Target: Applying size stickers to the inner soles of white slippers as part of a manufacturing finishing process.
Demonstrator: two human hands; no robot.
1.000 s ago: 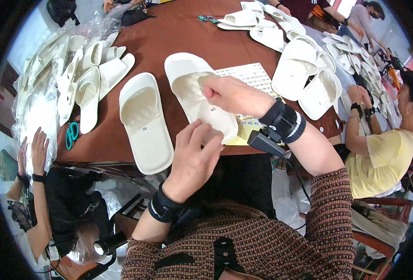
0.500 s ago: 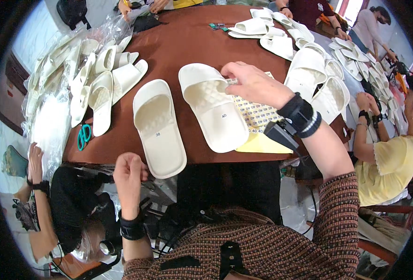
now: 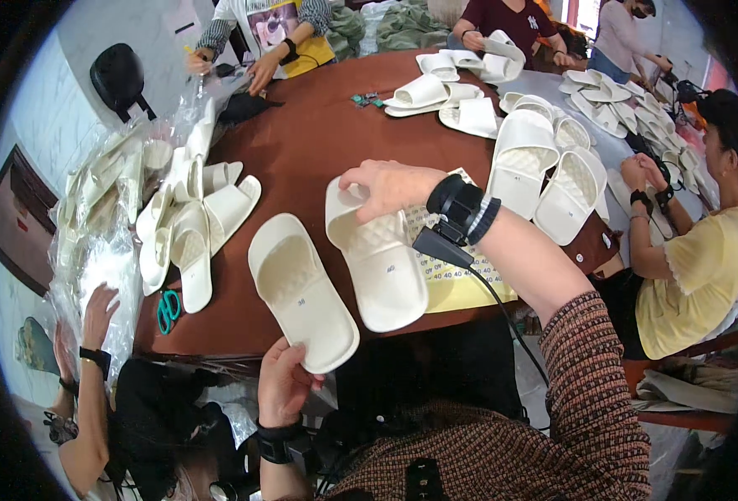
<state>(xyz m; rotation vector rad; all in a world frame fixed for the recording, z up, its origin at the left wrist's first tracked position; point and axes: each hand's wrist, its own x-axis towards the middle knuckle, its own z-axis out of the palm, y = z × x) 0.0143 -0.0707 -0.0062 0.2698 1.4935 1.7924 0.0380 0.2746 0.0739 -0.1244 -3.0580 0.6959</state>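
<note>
The left hand [image 3: 285, 386] pinches the left slide slipper [image 3: 309, 301] where its heel overhangs the counter [image 3: 302, 150], probably for easy grasping; the right hand [image 3: 396, 188] curls over the right slide slipper [image 3: 391, 292], grip unclear.

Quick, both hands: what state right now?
Left hand: closed on the heel of the front-left white slipper.
Right hand: fingers curled over the slipper beside it; whether gripping cannot be told.

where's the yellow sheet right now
In the head view, the yellow sheet lies right of centre on the brown table, just right of the slipper nearest the right hand.
</note>
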